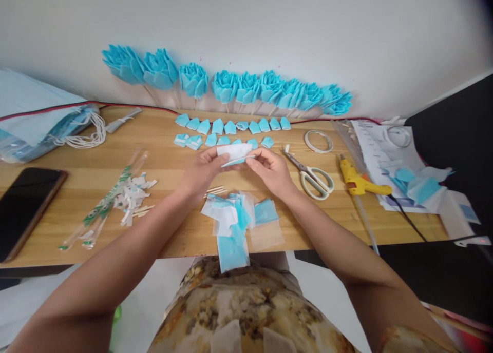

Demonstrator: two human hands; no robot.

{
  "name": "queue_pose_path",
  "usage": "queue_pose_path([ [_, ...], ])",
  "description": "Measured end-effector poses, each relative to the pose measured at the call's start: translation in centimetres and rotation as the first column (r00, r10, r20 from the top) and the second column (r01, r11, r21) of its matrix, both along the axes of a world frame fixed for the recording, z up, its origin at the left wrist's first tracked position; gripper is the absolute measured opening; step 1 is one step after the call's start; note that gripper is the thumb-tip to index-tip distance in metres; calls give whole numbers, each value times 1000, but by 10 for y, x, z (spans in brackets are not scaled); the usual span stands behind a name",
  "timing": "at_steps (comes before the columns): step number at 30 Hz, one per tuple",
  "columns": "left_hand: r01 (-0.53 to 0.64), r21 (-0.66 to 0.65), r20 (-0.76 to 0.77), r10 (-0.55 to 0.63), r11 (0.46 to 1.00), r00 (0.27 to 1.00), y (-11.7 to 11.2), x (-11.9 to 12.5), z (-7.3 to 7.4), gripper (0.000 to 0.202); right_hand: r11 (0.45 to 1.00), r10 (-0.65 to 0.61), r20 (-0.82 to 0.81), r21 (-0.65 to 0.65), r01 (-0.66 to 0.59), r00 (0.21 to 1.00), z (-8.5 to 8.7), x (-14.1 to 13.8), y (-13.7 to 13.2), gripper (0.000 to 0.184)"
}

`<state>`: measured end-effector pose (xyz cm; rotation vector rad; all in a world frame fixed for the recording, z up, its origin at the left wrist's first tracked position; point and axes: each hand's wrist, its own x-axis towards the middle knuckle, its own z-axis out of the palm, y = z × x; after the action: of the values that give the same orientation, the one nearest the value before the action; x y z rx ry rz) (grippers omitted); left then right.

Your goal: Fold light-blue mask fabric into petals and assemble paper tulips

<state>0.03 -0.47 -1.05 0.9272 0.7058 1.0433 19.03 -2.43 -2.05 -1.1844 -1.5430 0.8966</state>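
Your left hand (206,168) and right hand (271,171) grip a folded white-and-blue piece (234,150) between the fingertips, above the middle of the wooden table (162,142). Along the table's back edge, blue flowers (193,80) on thin sticks stand before the wall (246,24), behind two rows of folded blue petals (217,126). Near the front edge, between your forearms, lie blue and white sheets (234,235), one overhanging. Right of your hands: scissors (308,170), tape roll (319,151) and yellow glue gun (358,182). Far left, near the front edge: a phone (29,204).
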Motion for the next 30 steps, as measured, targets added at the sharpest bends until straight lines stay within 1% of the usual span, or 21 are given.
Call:
queue_pose_path([
  [6,-6,2,-10,6,1000,1000,1,2,-1,28,998,-5,-65,-55,2,998,-3,-1,1,18],
  [9,-10,-7,3,10,1000,1000,2,2,-3,34,998,-14,-82,-62,9,997,-5,-1,2,18],
  [12,2,8,14,-3,1000,1000,2,2,-3,45,997,-22,-99,-72,15,995,-5,-1,3,17],
  [14,-1,31,-23,1,1000,1000,2,1,-3,50,996,-29,-106,-85,20,994,-5,-2,3,17],
  [20,8,155,-239,30,988,971,3,-1,-8,68,994,-33,-107,-102,22,994,-3,-2,2,17],
  [22,7,181,-275,43,983,961,3,-1,-9,69,995,-29,-110,-101,18,993,-2,-2,1,17],
  [25,2,186,-298,55,983,953,4,-2,-8,64,994,-24,-107,-105,13,994,-1,-2,0,18],
  [30,-18,161,-280,63,987,958,3,-2,-5,54,996,-20,-96,-90,12,995,0,-2,0,20],
])
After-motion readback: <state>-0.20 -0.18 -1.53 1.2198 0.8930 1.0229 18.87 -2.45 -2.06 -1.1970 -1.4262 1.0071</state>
